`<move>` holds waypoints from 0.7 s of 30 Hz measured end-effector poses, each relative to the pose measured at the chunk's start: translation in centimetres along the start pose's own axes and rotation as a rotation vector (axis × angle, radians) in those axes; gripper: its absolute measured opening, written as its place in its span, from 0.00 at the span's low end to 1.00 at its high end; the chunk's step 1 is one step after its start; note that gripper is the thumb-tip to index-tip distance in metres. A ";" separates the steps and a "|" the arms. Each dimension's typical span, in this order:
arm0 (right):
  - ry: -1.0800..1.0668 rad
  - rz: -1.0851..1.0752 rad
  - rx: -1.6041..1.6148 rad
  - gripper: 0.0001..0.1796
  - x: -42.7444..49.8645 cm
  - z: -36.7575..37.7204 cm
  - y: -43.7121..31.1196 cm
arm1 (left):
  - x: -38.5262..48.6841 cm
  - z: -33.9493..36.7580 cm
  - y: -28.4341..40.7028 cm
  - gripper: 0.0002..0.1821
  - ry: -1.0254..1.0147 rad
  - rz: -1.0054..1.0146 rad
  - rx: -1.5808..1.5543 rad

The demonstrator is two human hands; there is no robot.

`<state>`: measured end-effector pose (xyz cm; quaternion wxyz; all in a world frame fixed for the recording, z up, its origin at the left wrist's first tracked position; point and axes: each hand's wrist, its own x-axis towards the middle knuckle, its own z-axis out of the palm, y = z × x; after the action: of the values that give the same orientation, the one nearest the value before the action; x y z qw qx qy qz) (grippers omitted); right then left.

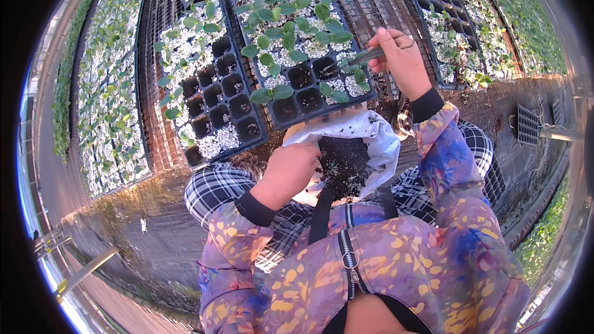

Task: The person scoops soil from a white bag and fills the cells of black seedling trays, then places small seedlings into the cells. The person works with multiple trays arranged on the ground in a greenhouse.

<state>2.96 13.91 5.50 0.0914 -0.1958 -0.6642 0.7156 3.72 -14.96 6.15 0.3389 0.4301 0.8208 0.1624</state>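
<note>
My right hand (394,58) grips a slim dark green tool (366,55), perhaps tweezers, between thumb and fingers. Its tip is among the seedlings at the right edge of the black seedling tray (320,112) before me. White granules top many cells there, and several front cells show only dark hollows. Below the tray, between my knees, an open white bag (387,141) holds dark potting soil (345,162) flecked with white. My left hand (292,169) is curled on the bag's left rim, its fingertips partly hidden.
A second seedling tray (257,141) with hollow cells adjoins on the left. Farther left stands a full tray (111,97); more trays (441,2) line the upper right. They rest on brown mesh (160,79). Another black tray (527,124) lies on dark ground cover at right.
</note>
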 end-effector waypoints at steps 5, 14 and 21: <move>0.012 0.059 0.153 0.08 1.5 3.3 1.9 | 1.8 0.9 -2.3 0.18 0.432 0.098 0.108; 0.245 -0.087 -0.120 0.05 3.5 3.8 2.3 | 2.6 1.8 -2.6 0.36 0.184 -0.138 0.163; 0.318 -0.323 -0.559 0.06 5.1 4.5 2.4 | 2.8 2.4 -2.6 0.36 0.190 -0.148 0.171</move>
<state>-3.18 11.58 2.48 0.2483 -0.2147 -0.8342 0.4432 2.70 -14.24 1.76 0.2328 0.3784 0.8896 0.1064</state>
